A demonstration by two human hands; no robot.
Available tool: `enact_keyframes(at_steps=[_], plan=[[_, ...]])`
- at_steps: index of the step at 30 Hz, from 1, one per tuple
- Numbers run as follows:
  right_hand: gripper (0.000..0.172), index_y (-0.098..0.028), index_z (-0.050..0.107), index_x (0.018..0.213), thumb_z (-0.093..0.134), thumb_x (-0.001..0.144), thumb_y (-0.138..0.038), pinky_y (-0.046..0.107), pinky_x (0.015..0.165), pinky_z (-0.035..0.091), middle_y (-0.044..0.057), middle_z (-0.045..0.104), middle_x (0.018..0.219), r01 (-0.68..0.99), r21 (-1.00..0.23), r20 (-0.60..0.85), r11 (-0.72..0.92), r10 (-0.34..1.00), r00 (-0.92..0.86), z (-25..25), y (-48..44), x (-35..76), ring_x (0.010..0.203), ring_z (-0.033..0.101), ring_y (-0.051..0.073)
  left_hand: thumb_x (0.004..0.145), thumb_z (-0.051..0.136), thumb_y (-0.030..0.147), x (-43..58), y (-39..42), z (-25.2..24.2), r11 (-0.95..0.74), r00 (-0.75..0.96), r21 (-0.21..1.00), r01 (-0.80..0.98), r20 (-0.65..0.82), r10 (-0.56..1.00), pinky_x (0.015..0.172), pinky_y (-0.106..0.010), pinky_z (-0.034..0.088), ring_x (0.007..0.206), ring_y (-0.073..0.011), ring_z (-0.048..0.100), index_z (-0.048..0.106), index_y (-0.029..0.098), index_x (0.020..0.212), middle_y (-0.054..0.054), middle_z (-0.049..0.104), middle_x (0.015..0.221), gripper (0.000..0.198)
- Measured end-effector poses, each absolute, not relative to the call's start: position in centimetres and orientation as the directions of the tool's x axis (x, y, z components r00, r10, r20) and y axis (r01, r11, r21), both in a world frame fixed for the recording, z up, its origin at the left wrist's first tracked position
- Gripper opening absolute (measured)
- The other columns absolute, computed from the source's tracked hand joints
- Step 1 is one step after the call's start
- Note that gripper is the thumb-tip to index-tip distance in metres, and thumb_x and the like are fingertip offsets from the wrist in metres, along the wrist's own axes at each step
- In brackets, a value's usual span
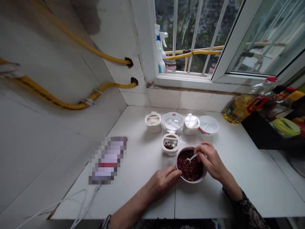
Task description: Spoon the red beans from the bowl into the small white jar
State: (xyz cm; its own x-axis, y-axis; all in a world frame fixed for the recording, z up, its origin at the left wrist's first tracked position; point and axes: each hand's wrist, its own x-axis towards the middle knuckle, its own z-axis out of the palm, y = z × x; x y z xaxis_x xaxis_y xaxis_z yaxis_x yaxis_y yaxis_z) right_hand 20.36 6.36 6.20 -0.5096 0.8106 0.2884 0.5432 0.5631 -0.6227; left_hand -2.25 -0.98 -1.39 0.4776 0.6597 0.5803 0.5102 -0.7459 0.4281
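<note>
A pink-rimmed bowl (201, 179) full of dark red dried spice stands on the white counter. My left hand (163, 180) rests against the bowl's near left side, fingers curled on its rim. My right hand (211, 160) pinches a small white spoon (192, 158) whose tip dips into the spice. Just behind the bowl sits an open white jar (170, 144) with a little of the same red spice inside.
Two lidded white jars (153, 121) (191, 123), a clear round lid (172, 121) and a white dish (208, 125) line the back. An oil bottle (243, 106) and other bottles stand right. A blurred packet (108, 160) lies left, with white cable (78, 203) at the counter edge.
</note>
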Motion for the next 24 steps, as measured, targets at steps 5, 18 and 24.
enact_keyframes(at_steps=[5,18,24], plan=[[0.023,-0.023,0.060,0.076,0.042,0.089,-0.021,0.036,0.079,0.044,0.000,0.058,0.054,0.548,-0.741,0.244,0.387,0.917,-0.317,6.54,6.50,20.97,0.077,0.059,0.023,0.100,0.040,0.017,-2.28,-0.90,-1.59,-0.763,0.475,0.412,0.498,0.606,0.638,0.053,-0.017,0.051,0.061,-0.0110,0.061,0.053,0.013,0.109,-0.005,0.062,0.079,0.016],[0.022,-0.023,0.062,0.076,0.043,0.088,-0.023,0.038,0.084,0.042,0.000,0.059,0.055,0.522,-0.763,0.258,0.381,0.920,-0.294,6.05,6.32,20.93,0.079,0.059,0.024,0.101,0.041,0.018,-2.16,-0.78,-1.46,-0.769,0.463,0.399,0.499,0.627,0.626,0.051,-0.017,0.050,0.059,-0.0108,0.059,0.052,0.014,0.107,-0.004,0.061,0.077,0.014],[0.021,-0.021,0.061,0.072,0.047,0.085,-0.029,0.031,0.067,0.044,-0.002,0.054,0.051,0.400,-0.900,0.088,0.172,0.972,-0.219,5.89,6.57,20.92,0.061,0.056,0.018,0.100,0.042,0.017,-2.28,-0.94,-1.67,-0.757,0.480,0.416,0.503,0.594,0.646,0.053,-0.016,0.050,0.061,-0.0104,0.060,0.053,0.014,0.108,-0.004,0.061,0.077,0.014]])
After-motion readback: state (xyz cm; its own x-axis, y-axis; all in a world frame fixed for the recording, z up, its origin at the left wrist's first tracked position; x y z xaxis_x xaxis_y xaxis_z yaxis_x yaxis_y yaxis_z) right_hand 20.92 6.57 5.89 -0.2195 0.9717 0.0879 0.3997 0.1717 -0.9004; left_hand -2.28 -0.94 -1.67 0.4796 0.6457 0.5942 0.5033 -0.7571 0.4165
